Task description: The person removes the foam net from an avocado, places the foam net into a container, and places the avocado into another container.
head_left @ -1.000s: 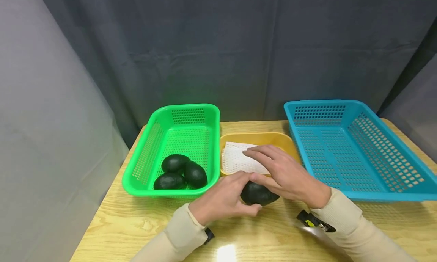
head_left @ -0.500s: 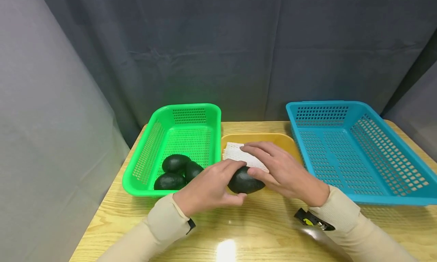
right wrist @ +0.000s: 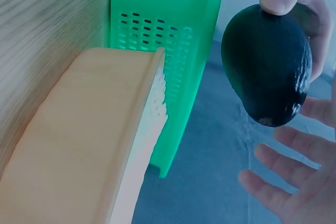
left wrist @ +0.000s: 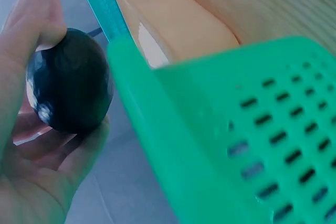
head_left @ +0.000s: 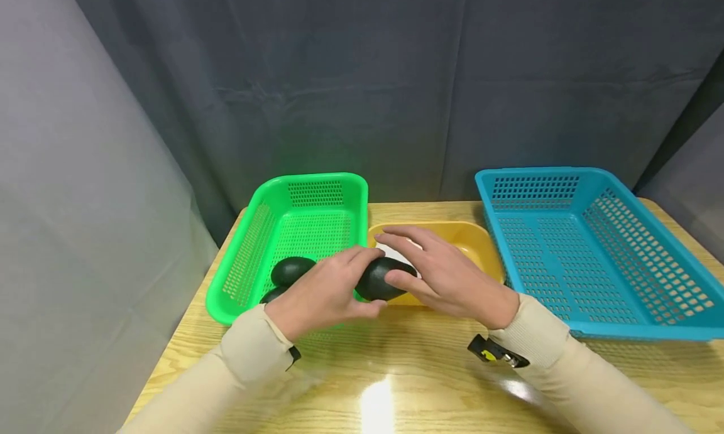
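Note:
An avocado [head_left: 376,279], dark and whole, is held up between my two hands near the adjoining edges of the green basket [head_left: 215,305] and the yellow tub [head_left: 469,233]. My left hand [head_left: 322,289] grips it from the left, fingers over the top and thumb below. Its thumb [right wrist: 275,1] presses the skin in the right wrist view. My right hand [head_left: 447,274] is at the other end, fingers spread and thumb overlapping the avocado in the head view. More avocados [head_left: 291,271] lie in the green basket, partly hidden behind my left hand.
White netting [head_left: 390,253] lies in the yellow tub, mostly covered by my right hand. A blue perforated basket [head_left: 543,245] stands on the right of the wooden table [head_left: 441,377]. Grey curtains [head_left: 339,88] hang behind and at the sides.
The avocado has been raised off the table front and carried left, toward the green basket, by my left hand. My right hand has shifted left alongside it.

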Available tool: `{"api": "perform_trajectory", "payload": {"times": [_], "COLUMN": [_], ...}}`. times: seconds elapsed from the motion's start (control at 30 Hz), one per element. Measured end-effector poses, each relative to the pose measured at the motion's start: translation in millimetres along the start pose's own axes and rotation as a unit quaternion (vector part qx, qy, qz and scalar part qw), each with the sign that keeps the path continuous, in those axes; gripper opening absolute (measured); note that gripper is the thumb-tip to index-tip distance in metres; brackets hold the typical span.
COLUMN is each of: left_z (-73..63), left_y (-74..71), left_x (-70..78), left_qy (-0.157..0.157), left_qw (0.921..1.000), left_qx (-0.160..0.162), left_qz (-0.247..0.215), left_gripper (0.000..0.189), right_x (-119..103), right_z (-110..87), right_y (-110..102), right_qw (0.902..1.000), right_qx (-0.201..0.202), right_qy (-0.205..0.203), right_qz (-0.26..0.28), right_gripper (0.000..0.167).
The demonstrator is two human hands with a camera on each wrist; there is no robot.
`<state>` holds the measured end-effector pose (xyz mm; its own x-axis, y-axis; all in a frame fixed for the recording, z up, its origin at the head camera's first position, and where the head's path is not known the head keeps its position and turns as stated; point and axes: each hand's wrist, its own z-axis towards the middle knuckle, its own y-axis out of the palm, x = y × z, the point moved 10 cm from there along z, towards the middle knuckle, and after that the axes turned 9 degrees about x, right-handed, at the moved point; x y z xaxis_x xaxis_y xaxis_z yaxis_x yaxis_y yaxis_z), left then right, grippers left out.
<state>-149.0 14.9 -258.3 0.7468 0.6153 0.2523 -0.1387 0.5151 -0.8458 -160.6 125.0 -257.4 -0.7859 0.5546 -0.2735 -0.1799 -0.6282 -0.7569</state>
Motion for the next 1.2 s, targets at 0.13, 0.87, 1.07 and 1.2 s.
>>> {"api": "perform_trajectory", "payload": {"times": [0.13,0.87,1.07,1.2], "left_z": [1.0,-1.0,-1.7,-2.0], "left_y": [-4.2,-25.3,-26.3,-30.4], "left_x": [-9.3,-53.0,-77.5,-91.7], "left_qy": [-0.018,-0.066,-0.11,-0.138], "left_qw": [0.9998,0.9962,0.9916,0.9873], "left_qx": [-0.006,-0.01,-0.026,-0.036], "left_qz": [0.002,0.056,0.064,0.071], "left_gripper": [0.057,0.066,0.073,0.075], "right_x": [1,13,20,22], "right_z": [5.0,37.4,44.0,50.9], "right_y": [5,42,52,54], "right_qw": [1.0,0.9974,0.9949,0.995], "right_qx": [-0.005,-0.05,-0.063,-0.065], "right_qy": [0.003,0.044,0.068,0.064], "right_qz": [0.006,0.029,0.041,0.039], "right_gripper": [0.056,0.064,0.065,0.067]}}
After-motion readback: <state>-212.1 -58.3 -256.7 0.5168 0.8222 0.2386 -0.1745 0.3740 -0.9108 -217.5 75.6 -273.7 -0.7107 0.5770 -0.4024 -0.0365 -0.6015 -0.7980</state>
